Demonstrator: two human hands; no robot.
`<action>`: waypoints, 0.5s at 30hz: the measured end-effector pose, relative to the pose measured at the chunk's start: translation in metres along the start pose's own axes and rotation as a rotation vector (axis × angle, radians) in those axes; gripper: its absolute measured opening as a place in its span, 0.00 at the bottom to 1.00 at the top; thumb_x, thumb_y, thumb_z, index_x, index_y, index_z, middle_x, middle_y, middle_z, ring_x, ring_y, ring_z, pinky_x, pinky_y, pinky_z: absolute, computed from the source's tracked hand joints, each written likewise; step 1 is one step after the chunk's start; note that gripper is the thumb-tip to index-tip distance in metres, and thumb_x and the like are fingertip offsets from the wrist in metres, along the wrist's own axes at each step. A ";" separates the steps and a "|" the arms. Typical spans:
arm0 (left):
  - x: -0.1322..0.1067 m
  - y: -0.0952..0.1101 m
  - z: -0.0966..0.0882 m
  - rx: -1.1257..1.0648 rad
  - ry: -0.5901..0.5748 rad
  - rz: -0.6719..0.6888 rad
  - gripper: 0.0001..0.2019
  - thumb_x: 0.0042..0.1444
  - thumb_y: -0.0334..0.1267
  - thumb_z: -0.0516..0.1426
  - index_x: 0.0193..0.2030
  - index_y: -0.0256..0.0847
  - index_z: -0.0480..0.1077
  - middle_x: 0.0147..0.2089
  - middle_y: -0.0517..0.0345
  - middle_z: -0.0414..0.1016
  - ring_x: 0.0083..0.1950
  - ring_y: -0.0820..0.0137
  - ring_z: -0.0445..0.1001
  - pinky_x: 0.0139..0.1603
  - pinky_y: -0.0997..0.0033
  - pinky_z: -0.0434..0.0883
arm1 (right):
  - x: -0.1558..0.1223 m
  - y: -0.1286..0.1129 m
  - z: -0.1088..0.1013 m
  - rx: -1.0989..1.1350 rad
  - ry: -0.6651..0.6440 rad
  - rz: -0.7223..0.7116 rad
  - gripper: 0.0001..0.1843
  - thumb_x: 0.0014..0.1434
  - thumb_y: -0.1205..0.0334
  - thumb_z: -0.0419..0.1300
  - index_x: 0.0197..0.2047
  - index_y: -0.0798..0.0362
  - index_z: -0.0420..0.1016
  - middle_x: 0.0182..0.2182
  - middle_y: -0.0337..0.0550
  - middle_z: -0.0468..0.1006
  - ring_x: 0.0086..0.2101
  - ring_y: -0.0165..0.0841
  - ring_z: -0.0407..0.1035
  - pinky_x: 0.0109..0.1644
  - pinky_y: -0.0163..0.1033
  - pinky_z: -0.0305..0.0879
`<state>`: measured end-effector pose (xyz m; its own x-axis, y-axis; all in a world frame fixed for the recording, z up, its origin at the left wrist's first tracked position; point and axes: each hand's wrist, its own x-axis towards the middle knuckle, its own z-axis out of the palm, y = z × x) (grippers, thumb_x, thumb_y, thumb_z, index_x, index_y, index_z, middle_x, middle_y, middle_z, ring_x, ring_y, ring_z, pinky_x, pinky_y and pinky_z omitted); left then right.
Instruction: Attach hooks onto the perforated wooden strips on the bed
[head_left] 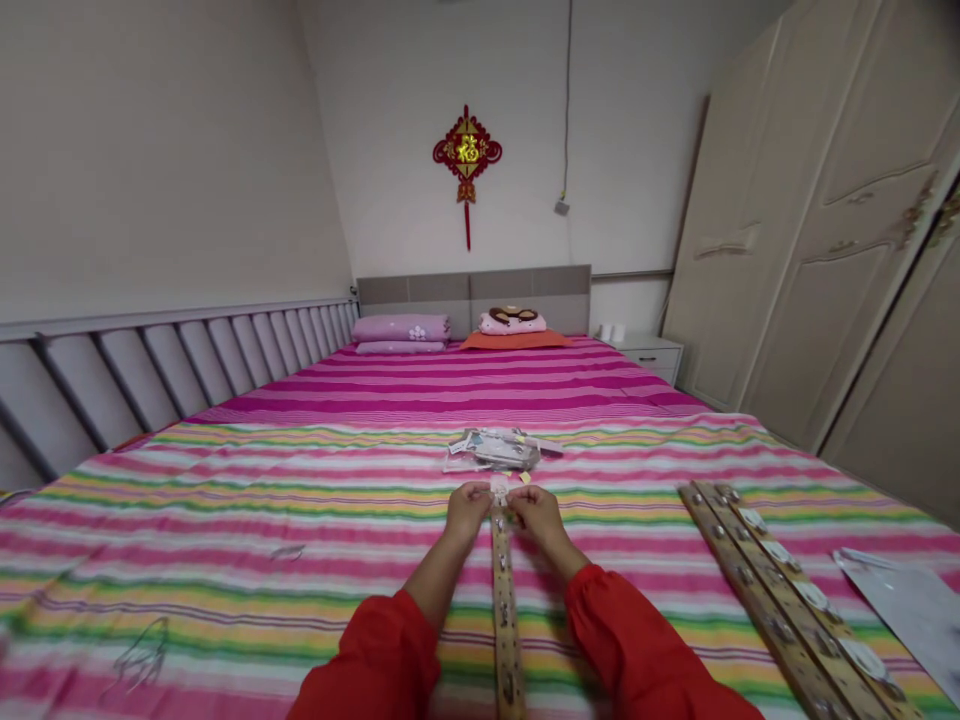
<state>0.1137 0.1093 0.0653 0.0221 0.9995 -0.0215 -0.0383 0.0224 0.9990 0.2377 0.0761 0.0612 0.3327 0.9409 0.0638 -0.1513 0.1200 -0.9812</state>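
Note:
A narrow wooden strip (504, 610) lies lengthwise on the striped cloth before me, with small metal fittings spaced along it. At its far end is a small whitish piece (499, 484), too small to identify. My left hand (468, 508) pinches it from the left, thumb and forefinger together. From the right, my right hand (537, 512) is closed at the same spot, its fingertips against the piece and the strip's end. Just beyond my hands lies a pile of clear plastic packets (495, 450) with metallic contents. Small yellowish scraps (525, 478) lie near it.
More wooden strips (757, 590) with metal fittings and white round pieces lie at right, beside a pale plastic sheet (900, 610). Thin clear scraps (142, 655) lie at left. A railing (187, 360) borders the bed's left; wardrobes (810, 230) stand right.

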 end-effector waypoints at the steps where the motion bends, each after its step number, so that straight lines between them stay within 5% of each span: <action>1: 0.006 -0.003 0.002 0.016 0.006 -0.003 0.07 0.38 0.30 0.62 0.29 0.37 0.73 0.16 0.68 0.66 0.21 0.76 0.67 0.26 0.76 0.64 | 0.005 0.004 0.000 -0.009 0.008 -0.003 0.03 0.34 0.63 0.61 0.16 0.52 0.70 0.09 0.31 0.65 0.13 0.26 0.56 0.18 0.33 0.52; 15: 0.038 -0.036 0.009 0.258 0.094 -0.026 0.05 0.42 0.27 0.58 0.28 0.38 0.73 0.29 0.56 0.78 0.35 0.67 0.76 0.37 0.73 0.70 | 0.032 0.042 0.003 -0.082 0.042 -0.037 0.03 0.34 0.64 0.57 0.15 0.53 0.68 0.09 0.31 0.64 0.15 0.26 0.56 0.21 0.33 0.53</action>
<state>0.1248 0.1466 0.0287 -0.0732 0.9966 -0.0383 0.2176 0.0534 0.9746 0.2390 0.1126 0.0231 0.3753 0.9221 0.0940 -0.0622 0.1262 -0.9900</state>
